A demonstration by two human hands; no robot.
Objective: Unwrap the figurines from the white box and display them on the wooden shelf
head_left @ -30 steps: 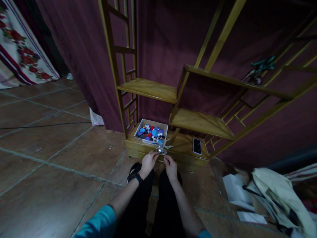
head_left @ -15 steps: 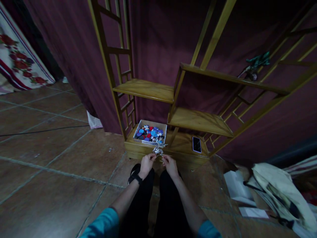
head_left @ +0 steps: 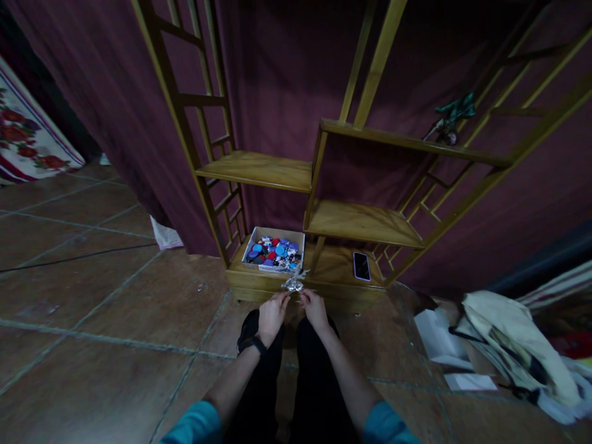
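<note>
A small shiny silver thing (head_left: 293, 283), crumpled like foil and with pale spiky tips at its top, is held up over my knees. My left hand (head_left: 272, 317) pinches it from the left, fingers closed. From the other side, the fingertips of my right hand (head_left: 314, 308) close on its lower right edge. What exactly it is, I cannot make out. Just beyond it, a shallow white box (head_left: 300, 239) sits on the low shelf. Small pieces (head_left: 280, 250) in blue, purple, red, black and white fill the box.
The wooden shelf unit (head_left: 259, 169) stands before a dark red curtain (head_left: 272, 80). A phone (head_left: 361, 266) lies on the low shelf, right. A green figure (head_left: 451, 120) stands higher up. White boxes (head_left: 441, 339) and a cream bag (head_left: 509, 339) lie on the tiled floor.
My view has shifted slightly to the right, so the shelf appears further left. Both hands still hold the silver thing, which now looks a little more tilted.
</note>
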